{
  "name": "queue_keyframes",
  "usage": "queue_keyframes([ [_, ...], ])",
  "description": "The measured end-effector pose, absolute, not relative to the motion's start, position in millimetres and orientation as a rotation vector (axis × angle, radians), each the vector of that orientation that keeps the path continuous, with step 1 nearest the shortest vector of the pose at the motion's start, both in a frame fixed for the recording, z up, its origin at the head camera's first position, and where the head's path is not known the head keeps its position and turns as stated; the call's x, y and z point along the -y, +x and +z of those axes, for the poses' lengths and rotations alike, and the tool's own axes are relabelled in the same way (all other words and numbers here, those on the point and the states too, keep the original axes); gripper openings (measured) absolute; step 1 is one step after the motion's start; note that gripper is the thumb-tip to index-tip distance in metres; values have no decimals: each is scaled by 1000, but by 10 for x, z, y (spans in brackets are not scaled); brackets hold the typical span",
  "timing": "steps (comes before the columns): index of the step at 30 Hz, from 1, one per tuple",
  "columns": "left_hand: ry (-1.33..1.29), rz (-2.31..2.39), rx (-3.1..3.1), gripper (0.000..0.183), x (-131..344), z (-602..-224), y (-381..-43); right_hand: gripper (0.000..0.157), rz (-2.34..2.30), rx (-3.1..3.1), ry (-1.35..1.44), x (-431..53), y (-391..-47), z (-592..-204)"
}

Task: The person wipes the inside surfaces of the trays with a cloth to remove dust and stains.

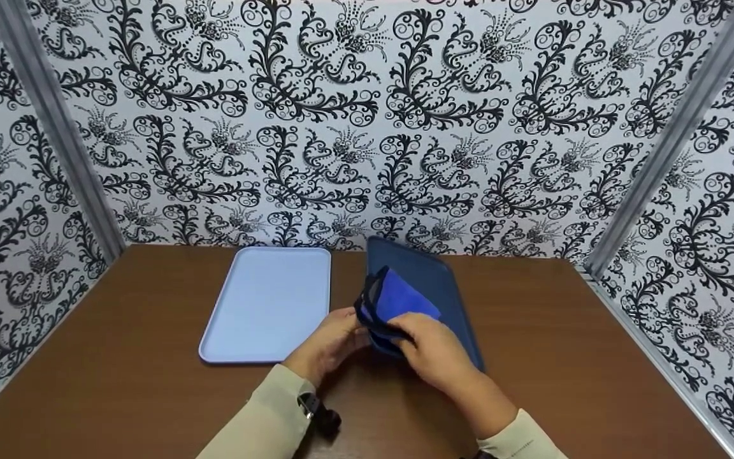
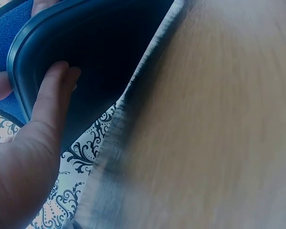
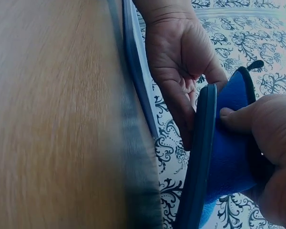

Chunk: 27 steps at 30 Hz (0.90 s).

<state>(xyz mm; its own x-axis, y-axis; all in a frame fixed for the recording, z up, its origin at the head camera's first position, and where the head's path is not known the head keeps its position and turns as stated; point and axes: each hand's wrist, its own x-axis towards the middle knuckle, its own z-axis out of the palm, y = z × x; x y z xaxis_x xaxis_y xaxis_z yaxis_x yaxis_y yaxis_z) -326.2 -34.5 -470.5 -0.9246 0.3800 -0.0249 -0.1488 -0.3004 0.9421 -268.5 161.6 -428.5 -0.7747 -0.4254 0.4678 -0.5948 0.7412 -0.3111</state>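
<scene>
A dark blue tray [image 1: 415,262] is tilted, its near end raised off the table. My left hand [image 1: 329,344] pinches its near left corner. In the left wrist view, the fingers of that hand [image 2: 35,143] lie along the tray's underside [image 2: 105,52] and the thumb is on the other side. My right hand [image 1: 436,350] grips a blue cloth [image 1: 402,296] with black edging, folded over in part. The right wrist view has the cloth [image 3: 231,152] against the tray's upper face, with my right thumb pressed on it. Some of the right fingers are hidden behind the cloth.
A light blue tray [image 1: 271,306] lies flat on the brown table [image 1: 545,344], left of the dark one. A patterned wall [image 1: 341,127] stands along the table's back edge, with metal posts [image 1: 67,127] at the corners.
</scene>
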Motion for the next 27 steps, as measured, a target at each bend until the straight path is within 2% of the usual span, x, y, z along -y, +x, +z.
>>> queue_keyframes([
  [3,299,2289,-1609,6,347,-4716,-3267,24,569,2565,851,-1654,-2691,-4279],
  [7,303,2307,-1589,18,352,-4720,-3270,32,466,2538,912,-1707,-2708,-4267],
  [12,284,2309,-1600,28,356,-4711,-3262,34,315,2485,975,-1781,-2748,-4250],
  [19,267,2341,-1577,19,354,-4718,-3265,31,232,2459,990,-1886,-2829,-4256],
  [27,230,2375,-1538,20,353,-4721,-3273,30,213,2460,927,-2008,-2910,-4305],
])
